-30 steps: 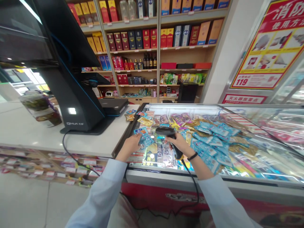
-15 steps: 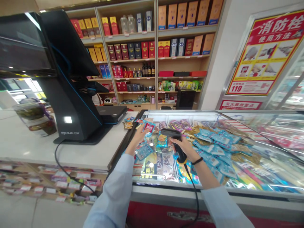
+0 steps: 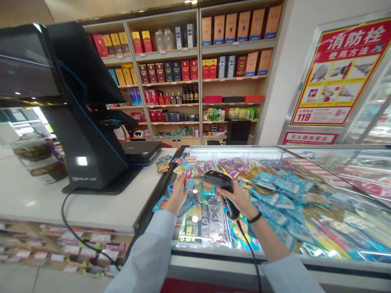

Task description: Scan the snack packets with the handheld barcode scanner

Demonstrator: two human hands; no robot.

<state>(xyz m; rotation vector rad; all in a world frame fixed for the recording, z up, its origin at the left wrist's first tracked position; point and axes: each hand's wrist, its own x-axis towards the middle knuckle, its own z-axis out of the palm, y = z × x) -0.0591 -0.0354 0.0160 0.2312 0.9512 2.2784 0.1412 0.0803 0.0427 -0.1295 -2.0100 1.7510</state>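
My right hand [image 3: 237, 198] is wrapped round the handle of a black barcode scanner [image 3: 218, 178], whose head points left over the glass-topped chest. A black cord runs down from the scanner's grip. My left hand [image 3: 179, 193] is closed in a pinch at the edge of a light blue snack packet [image 3: 189, 184], left of the scanner. More small packets lie around that wrist, among them a blue one [image 3: 160, 203] at the chest's edge. To the right of the scanner spreads a pile of blue snack packets [image 3: 282, 195], mixed with gold ones.
At left, a black checkout terminal [image 3: 94, 158] stands on a white counter [image 3: 113, 207], beside plastic jars [image 3: 39, 156]. A few packets [image 3: 163, 166] lie at the counter's right edge. Behind the chest [image 3: 244, 145] rise shelves of boxes and bottles. A red poster [image 3: 342, 77] hangs right.
My left hand has turned and drawn slightly closer to me; the red-and-blue packet's face no longer shows in it. The scanner stays nearly in place. The whole view has shifted slightly.
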